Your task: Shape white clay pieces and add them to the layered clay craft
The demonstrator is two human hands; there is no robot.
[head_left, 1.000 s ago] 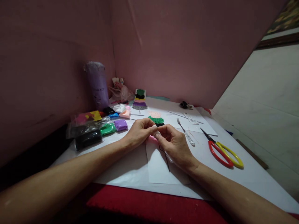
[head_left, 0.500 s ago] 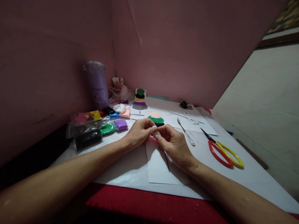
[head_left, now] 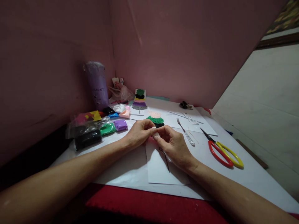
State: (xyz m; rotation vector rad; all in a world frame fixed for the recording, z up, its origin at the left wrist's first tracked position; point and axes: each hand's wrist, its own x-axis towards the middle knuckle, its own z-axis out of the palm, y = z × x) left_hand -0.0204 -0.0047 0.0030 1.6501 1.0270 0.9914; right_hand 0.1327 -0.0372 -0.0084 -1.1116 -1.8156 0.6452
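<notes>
Between the fingertips of both hands is a small piece of white clay (head_left: 154,128), mostly covered by the fingers. My left hand (head_left: 140,132) pinches it from the left, and my right hand (head_left: 175,144) pinches it from the right. Both hands are held over a white paper card (head_left: 158,174) bearing a dark stem line. Bands of pale peach clay (head_left: 155,114), green clay (head_left: 156,119) and black clay (head_left: 159,125) show beyond the fingers. Some pink below them is partly hidden by the hands.
Bagged clay, including purple (head_left: 121,125), green (head_left: 107,128) and black (head_left: 88,139), lies left. A purple tumbler (head_left: 97,85) and finished striped card (head_left: 140,99) stand behind. To the right are a fork (head_left: 186,132), scissors (head_left: 221,152) and keys (head_left: 185,105).
The fingertips have shifted slightly around the white clay, and less of it shows now. Both arms stay nearly in place, and the objects on the table are unmoved.
</notes>
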